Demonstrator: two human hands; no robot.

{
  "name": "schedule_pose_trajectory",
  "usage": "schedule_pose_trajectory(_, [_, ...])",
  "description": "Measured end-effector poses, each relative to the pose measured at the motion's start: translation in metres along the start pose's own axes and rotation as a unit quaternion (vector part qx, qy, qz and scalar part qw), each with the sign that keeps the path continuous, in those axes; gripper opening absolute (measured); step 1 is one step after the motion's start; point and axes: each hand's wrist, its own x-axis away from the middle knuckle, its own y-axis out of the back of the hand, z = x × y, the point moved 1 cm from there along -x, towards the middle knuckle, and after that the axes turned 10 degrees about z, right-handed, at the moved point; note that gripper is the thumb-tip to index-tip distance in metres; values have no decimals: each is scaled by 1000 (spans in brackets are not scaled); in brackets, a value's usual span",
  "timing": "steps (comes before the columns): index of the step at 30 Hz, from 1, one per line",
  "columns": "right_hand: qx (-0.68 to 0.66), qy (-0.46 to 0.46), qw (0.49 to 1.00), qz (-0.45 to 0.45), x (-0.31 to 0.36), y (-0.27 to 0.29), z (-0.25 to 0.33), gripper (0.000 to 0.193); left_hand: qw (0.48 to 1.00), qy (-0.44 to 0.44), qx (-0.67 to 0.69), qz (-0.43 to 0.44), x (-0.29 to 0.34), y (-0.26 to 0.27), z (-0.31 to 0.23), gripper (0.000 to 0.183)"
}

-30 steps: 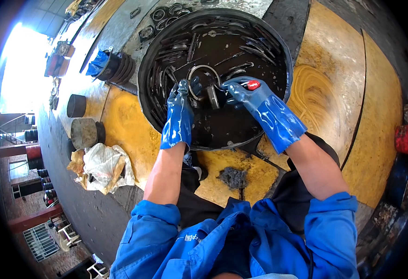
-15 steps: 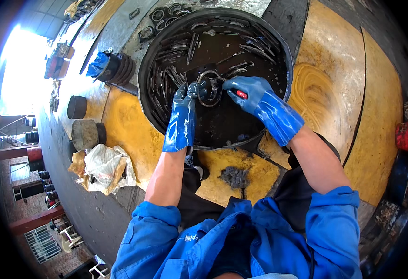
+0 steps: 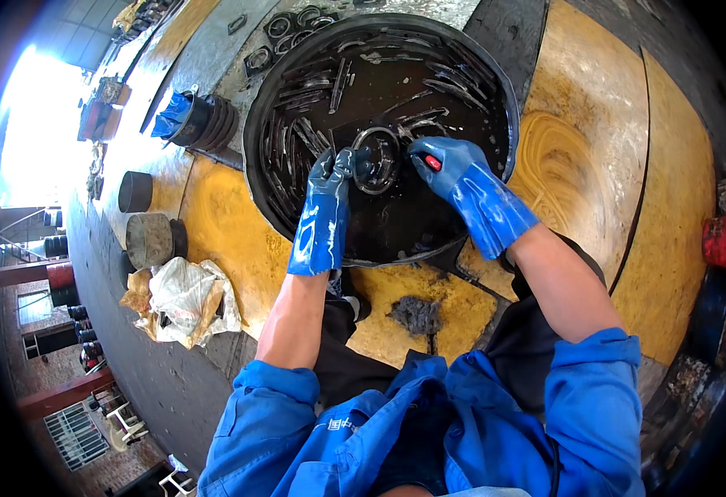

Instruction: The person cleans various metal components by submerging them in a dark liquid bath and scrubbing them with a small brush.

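Note:
In the head view my left hand [image 3: 330,195], in a blue rubber glove, grips a wet metal ring [image 3: 395,157] by its left side. The ring is held over a wide round tub [image 3: 253,132] of dark liquid. My right hand [image 3: 462,178], gloved the same way, is closed round a small tool with a red handle [image 3: 434,163]. A thin tip of that tool points up and left, close to the ring's right side; its exact shape is unclear. Several dark metal rings [image 3: 303,89] stand and lean along the tub's inner wall.
Dark ring-shaped parts [image 3: 279,26] lie beyond the tub. To the left are a dark pot [image 3: 201,120] with blue material, two cylinders [image 3: 136,192] [image 3: 151,239] and a white plastic bag [image 3: 183,291]. A grey fibre wad [image 3: 416,315] lies on the yellow floor plate [image 3: 462,311].
The right hand with the red-handled tool has shifted slightly right, away from the ring. The ring has turned a little in my left hand, its opening now facing up more fully.

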Motion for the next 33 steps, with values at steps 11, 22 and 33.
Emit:
schedule_pose_trajectory(11, [-153, 52, 985, -66, 0, 20, 30, 21, 996, -75, -30, -27, -1, 5, -29, 37])
schedule_pose_trajectory(22, [-78, 200, 976, 26, 5, -5, 43, 24, 996, -84, -32, -26, -3, 7, -26, 40])
schedule_pose_trajectory(33, [113, 226, 966, 62, 9, 5, 50, 28, 998, -46, 20, -44, -5, 5, -13, 36])
